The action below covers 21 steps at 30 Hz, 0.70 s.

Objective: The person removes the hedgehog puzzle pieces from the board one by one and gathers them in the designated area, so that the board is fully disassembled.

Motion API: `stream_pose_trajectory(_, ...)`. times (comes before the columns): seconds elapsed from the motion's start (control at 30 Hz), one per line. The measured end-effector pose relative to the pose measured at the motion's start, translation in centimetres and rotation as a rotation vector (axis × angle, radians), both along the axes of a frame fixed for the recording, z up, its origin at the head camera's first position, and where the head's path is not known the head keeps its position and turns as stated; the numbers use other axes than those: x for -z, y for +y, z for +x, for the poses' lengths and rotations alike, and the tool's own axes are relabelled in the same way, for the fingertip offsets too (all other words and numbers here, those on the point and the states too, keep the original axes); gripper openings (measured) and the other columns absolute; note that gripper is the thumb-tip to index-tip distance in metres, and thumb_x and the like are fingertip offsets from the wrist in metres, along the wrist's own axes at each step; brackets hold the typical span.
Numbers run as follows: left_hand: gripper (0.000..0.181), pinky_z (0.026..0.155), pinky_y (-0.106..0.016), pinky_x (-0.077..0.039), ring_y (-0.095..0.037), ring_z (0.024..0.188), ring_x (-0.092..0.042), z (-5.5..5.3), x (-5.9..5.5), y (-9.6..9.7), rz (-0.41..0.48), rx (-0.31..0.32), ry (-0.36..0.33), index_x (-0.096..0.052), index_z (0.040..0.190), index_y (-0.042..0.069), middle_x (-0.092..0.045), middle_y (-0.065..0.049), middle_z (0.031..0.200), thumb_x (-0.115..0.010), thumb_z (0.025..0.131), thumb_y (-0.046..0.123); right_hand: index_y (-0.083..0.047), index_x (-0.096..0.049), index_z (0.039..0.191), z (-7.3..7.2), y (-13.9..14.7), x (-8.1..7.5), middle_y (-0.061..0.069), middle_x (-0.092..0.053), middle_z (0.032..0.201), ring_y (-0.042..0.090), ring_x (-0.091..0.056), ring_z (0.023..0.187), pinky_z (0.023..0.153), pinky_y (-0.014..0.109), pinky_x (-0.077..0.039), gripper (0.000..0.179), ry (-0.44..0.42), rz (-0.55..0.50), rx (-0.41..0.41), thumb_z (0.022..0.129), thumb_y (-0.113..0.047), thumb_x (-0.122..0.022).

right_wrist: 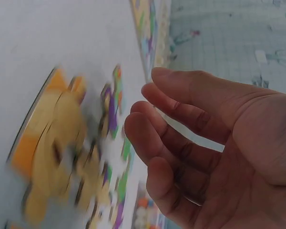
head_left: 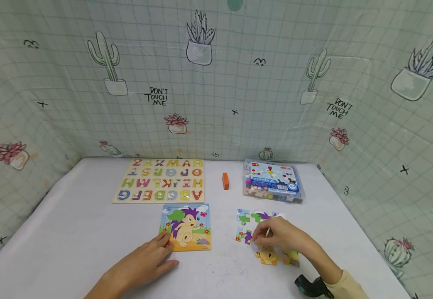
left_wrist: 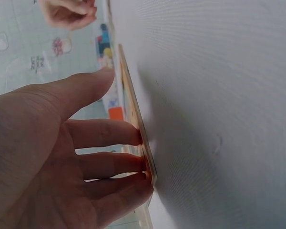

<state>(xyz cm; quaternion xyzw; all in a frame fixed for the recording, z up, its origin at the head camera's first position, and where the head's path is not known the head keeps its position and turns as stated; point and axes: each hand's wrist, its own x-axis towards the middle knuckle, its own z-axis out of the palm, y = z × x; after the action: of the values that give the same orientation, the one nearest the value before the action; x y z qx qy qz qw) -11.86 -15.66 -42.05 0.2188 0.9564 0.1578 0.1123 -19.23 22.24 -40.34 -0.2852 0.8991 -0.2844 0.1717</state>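
Observation:
On the white table lies a square hedgehog picture board (head_left: 190, 228). My left hand (head_left: 145, 257) rests at its lower left corner, with extended fingertips on the board's edge in the left wrist view and the thumb held away. To the right are several loose jigsaw pieces of a like picture: a hedgehog-body piece (head_left: 268, 255), a purple-and-green piece (head_left: 243, 235), a leaf piece (head_left: 243, 216) and a brown-and-green corner piece (head_left: 291, 257). Over them hovers my right hand (head_left: 281, 234), fingers loosely bent. Nothing shows between its thumb and fingers (right_wrist: 143, 133) in the right wrist view.
Behind the picture board lies a wooden alphabet board (head_left: 160, 180). An orange block (head_left: 225, 181) stands at the back middle, left of a clear plastic box (head_left: 272, 181) with a blue label. A black strap (head_left: 313, 286) is near the right forearm. Patterned cloth walls (head_left: 216, 83) surround the table.

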Motion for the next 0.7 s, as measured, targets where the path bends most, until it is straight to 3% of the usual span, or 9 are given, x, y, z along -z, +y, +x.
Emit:
stream_pose_trajectory(0.5,0.055,0.108,-0.057,-0.04,-0.038,0.138,-0.044,-0.2,0.0,-0.6,0.011,0.034,0.032,-0.064,0.126,0.001,-0.05,-0.02,0.146,-0.063,0.093,0.045,-0.015,-0.074,0.095,-1.4,-11.6,0.4,-0.009,-0.064,0.072,0.001,-0.053,0.058,0.054,0.017,-0.042,0.013,0.013,0.02,-0.087,0.088,-0.026,-0.074)
stream_pose_trajectory(0.7,0.055,0.107,-0.058,-0.041,-0.039,0.136,-0.044,0.0,0.1,-0.9,-0.003,-0.01,-0.011,-0.066,0.128,0.008,-0.046,-0.019,0.149,-0.065,0.09,0.048,-0.013,-0.074,0.103,-1.7,-15.9,1.3,-0.012,-0.062,0.073,0.0,-0.049,0.061,0.058,0.016,-0.039,0.022,0.046,0.052,-0.089,0.087,-0.028,-0.076)
